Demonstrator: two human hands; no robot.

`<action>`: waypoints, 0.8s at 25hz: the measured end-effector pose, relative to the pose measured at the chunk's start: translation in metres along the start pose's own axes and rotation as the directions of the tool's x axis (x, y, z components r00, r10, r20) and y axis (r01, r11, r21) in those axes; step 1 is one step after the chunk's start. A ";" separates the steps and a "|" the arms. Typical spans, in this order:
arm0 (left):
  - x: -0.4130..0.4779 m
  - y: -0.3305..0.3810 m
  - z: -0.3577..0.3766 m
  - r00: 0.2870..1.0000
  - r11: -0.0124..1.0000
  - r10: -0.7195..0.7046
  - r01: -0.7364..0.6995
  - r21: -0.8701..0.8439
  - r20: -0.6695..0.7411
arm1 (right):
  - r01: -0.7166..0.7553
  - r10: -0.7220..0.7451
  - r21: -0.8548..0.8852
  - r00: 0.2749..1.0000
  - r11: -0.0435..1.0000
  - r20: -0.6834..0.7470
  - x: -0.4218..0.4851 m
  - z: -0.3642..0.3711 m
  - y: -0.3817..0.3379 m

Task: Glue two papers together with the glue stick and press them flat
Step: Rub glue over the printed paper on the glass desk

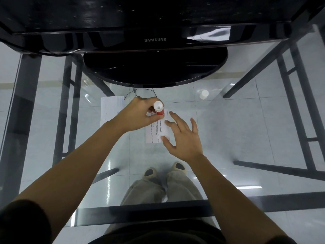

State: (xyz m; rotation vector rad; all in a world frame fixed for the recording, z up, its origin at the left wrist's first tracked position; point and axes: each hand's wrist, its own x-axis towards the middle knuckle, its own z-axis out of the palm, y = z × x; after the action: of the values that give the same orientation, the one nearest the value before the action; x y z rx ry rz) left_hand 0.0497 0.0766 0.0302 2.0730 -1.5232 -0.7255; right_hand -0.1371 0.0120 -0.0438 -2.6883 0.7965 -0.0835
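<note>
My left hand [139,112] is closed around a red glue stick [159,109] whose white end points up at me, held above the top of a printed paper slip [155,132]. That slip lies on the glass table. My right hand [182,136] rests on the slip's right side with fingers spread flat, holding nothing. A second white paper [110,110] lies just to the left, partly covered by my left wrist. A white cap [204,94] stands alone on the glass to the right.
A black Samsung monitor [154,39] with a round base [154,67] stands at the back of the glass table [246,129]. Thin wires [139,91] trail from the base. Dark table legs and my feet show through the glass.
</note>
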 end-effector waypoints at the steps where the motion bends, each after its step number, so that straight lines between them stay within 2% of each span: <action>1: 0.001 0.000 0.001 1.000 1.000 -0.005 0.005 0.013 -0.011 | -0.003 0.003 -0.003 1.000 1.000 0.001 0.000 0.000 0.000; 3: 0.004 0.000 0.001 0.998 0.999 -0.033 0.034 0.014 -0.058 | -0.008 0.008 -0.008 1.000 1.000 -0.005 0.000 0.001 0.000; 7: 0.007 0.004 0.002 1.000 1.000 -0.019 0.019 0.009 0.010 | -0.011 0.011 -0.001 1.000 1.000 -0.005 0.000 0.001 0.000; 10: 0.010 0.006 0.003 0.998 0.999 -0.037 0.037 0.004 -0.046 | -0.014 0.014 -0.004 1.000 1.000 -0.010 0.000 0.000 0.000; 13: 0.010 0.007 0.003 1.000 1.000 -0.021 0.020 0.022 0.005 | -0.009 0.009 -0.010 1.000 1.000 -0.011 0.000 0.000 0.000; 16: 0.011 0.007 0.002 0.998 1.000 -0.017 0.017 0.006 -0.054 | -0.010 0.010 -0.006 1.000 1.000 -0.004 0.000 0.000 0.000; 18: 0.011 0.007 0.004 1.000 1.000 -0.011 0.011 0.010 -0.012 | -0.013 0.013 -0.006 1.000 1.000 -0.001 0.000 0.000 0.000; 20: 0.010 0.007 0.005 1.000 1.000 -0.009 0.010 0.023 -0.028 | -0.013 0.013 -0.009 1.000 1.000 0.005 0.000 0.000 -0.001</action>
State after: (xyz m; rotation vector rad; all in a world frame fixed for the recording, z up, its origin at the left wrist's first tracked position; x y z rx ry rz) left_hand 0.0440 0.0646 0.0301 2.1004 -1.5144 -0.6822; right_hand -0.1367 0.0125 -0.0439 -2.6903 0.8139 -0.0704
